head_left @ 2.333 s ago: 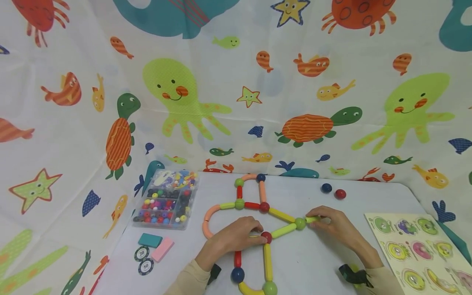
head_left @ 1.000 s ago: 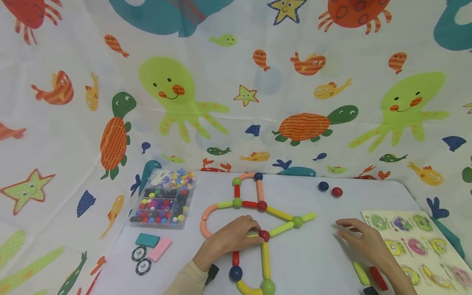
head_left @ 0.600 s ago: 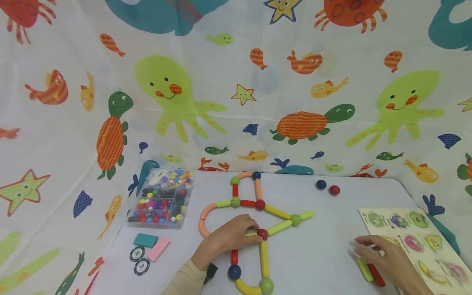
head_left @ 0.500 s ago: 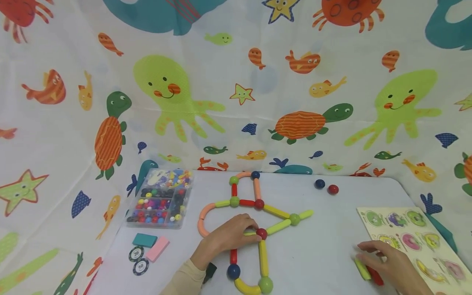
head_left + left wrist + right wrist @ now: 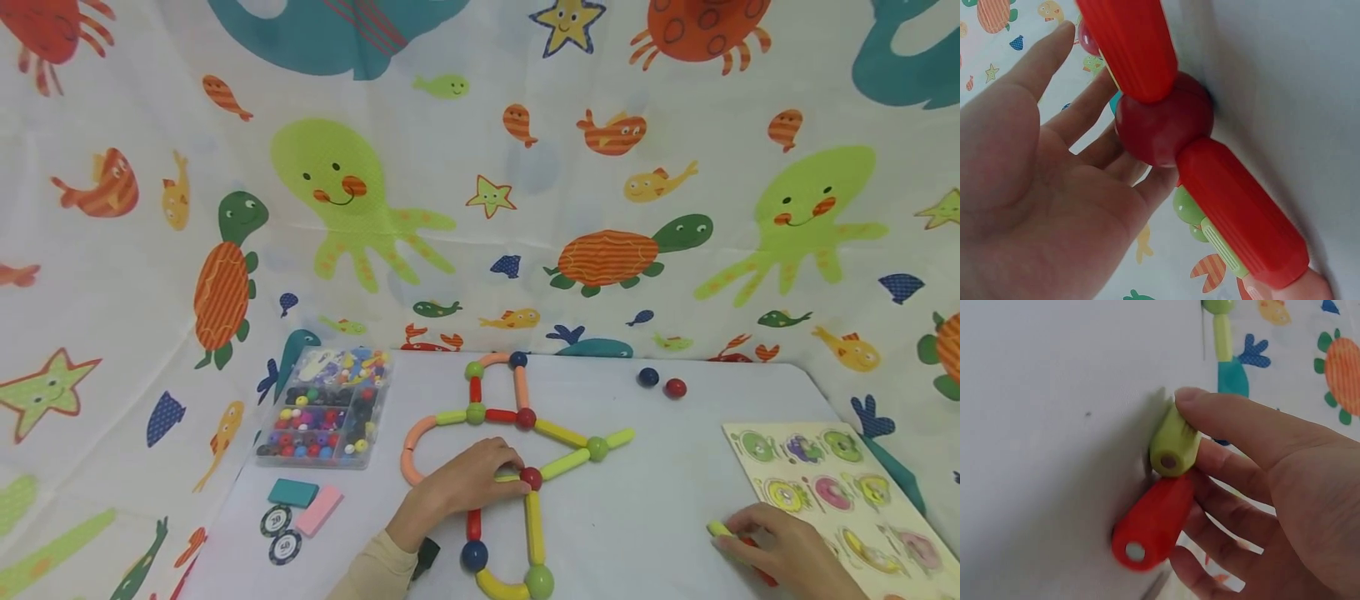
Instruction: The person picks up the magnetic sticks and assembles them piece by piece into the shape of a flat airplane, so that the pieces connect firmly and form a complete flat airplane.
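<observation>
My left hand (image 5: 468, 479) stays over a flat figure of magnetic rods and balls, its thumb and fingertips pinching a red ball (image 5: 531, 477). In the left wrist view, another red ball (image 5: 1163, 122) joins two red rods beside the palm. At the right, my right hand (image 5: 783, 546) pinches a light green magnetic rod (image 5: 1175, 444) between thumb and fingers. A red magnetic rod (image 5: 1154, 525) lies against it, with the other fingers behind. The figure's right tip has a green ball (image 5: 597, 448) with a short green rod (image 5: 621, 437) pointing outward.
A divided bead box (image 5: 326, 408) stands back left, near teal and pink blocks (image 5: 318, 510) and two numbered chips (image 5: 285, 547). Blue and red balls (image 5: 676, 388) lie at the back. A fruit puzzle board (image 5: 825, 462) is beside the right hand. A printed curtain rises behind.
My right hand has let go of the short green rod at the figure's tip, moved right and toward me, and taken hold of a loose green rod. The left hand keeps its place.
</observation>
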The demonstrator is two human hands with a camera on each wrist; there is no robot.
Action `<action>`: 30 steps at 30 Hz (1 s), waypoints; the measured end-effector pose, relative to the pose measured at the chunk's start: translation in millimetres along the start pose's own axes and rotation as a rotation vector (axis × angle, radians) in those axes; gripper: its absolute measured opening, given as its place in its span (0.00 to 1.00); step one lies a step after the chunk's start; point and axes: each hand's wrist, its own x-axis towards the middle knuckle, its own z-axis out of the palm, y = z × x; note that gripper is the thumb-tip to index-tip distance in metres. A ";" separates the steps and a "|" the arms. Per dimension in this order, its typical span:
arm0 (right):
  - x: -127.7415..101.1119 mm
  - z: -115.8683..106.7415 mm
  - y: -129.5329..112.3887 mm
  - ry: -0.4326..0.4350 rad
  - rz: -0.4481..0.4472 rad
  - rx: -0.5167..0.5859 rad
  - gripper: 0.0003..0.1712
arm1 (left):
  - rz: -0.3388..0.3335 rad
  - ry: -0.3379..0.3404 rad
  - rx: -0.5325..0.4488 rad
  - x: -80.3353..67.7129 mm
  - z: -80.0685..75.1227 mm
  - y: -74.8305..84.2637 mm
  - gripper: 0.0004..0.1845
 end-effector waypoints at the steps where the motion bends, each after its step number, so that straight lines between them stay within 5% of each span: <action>1: 1.1 0.4 -2.8 0.004 0.000 0.001 0.38 | 0.000 -0.002 -0.001 0.2 0.2 0.1 0.19; 6: 7.8 4.0 -19.8 0.057 -0.025 0.012 0.32 | -0.002 -0.010 -0.011 1.7 1.3 -0.4 0.19; 14: 16.3 15.2 -47.7 0.196 -0.184 -0.008 0.15 | -0.004 -0.007 -0.005 3.2 1.6 -1.5 0.19; 30: 45.0 41.6 -118.1 0.290 -0.422 0.130 0.08 | -0.014 -0.011 -0.006 1.9 1.1 -3.1 0.19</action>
